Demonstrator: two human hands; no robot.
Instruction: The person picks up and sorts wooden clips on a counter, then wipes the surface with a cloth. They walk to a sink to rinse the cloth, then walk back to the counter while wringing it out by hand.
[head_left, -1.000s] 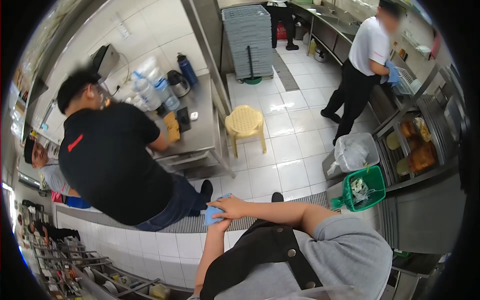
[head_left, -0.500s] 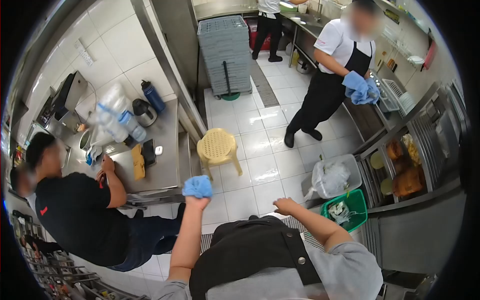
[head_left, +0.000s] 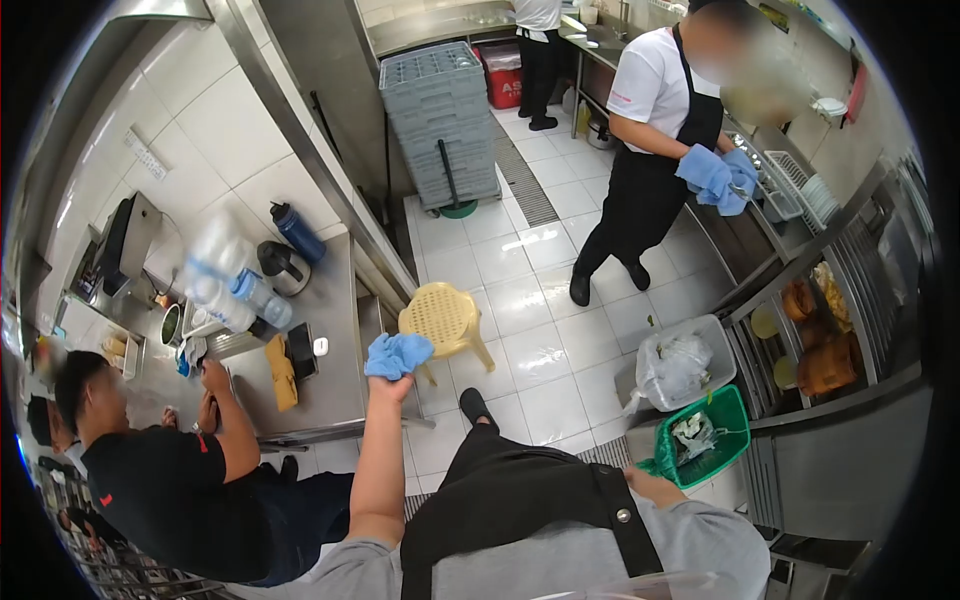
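A crumpled blue cloth [head_left: 398,354] sits in my left hand [head_left: 391,388], which is closed around it and held out ahead of me, just in front of the yellow plastic stool [head_left: 440,315]. My right hand [head_left: 655,487] hangs low by the side of my black apron [head_left: 520,490], close to the rim of a green bin [head_left: 735,420]. Its fingers are mostly hidden, and I see no object in it. Scraps and plastic lie inside the green bin.
On the left, a person in black [head_left: 170,490] leans at a steel counter [head_left: 345,280] holding bottles and a kettle. Ahead right, another person [head_left: 650,190] handles blue cloths. Grey stacked racks [head_left: 440,140] stand at the back. Steel shelving [head_left: 770,355] lines the right.
I have stepped forward, with one shoe now showing. My right hand has dropped back from in front of me to beside my apron. My left hand still holds the cloth.
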